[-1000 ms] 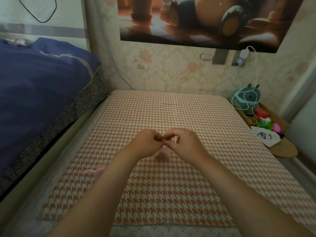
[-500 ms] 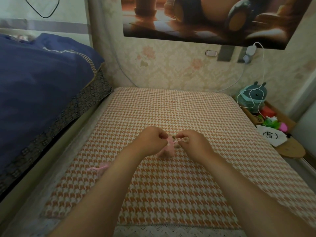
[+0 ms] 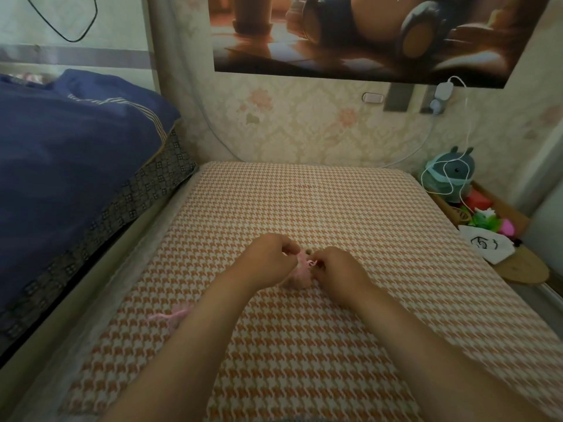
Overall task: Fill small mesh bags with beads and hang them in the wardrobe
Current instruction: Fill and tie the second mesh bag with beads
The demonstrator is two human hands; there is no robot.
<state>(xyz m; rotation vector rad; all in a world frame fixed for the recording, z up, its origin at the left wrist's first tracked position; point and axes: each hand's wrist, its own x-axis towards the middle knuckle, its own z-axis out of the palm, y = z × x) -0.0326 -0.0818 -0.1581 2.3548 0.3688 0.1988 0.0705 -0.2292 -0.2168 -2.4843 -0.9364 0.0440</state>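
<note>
two hands — left hand (image 3: 269,257) and right hand (image 3: 341,268) — pinch the drawstring (image 3: 311,262) of a pink mesh bag (image 3: 300,275); soft, light, floppy — best held by its neck.

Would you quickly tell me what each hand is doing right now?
Left hand: closed, pinching the pink mesh bag.
Right hand: closed, pinching the bag's pink drawstring.

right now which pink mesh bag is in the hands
The pink bag between the left hand and right hand; the other pink bag lies untouched beside the left forearm.
</note>
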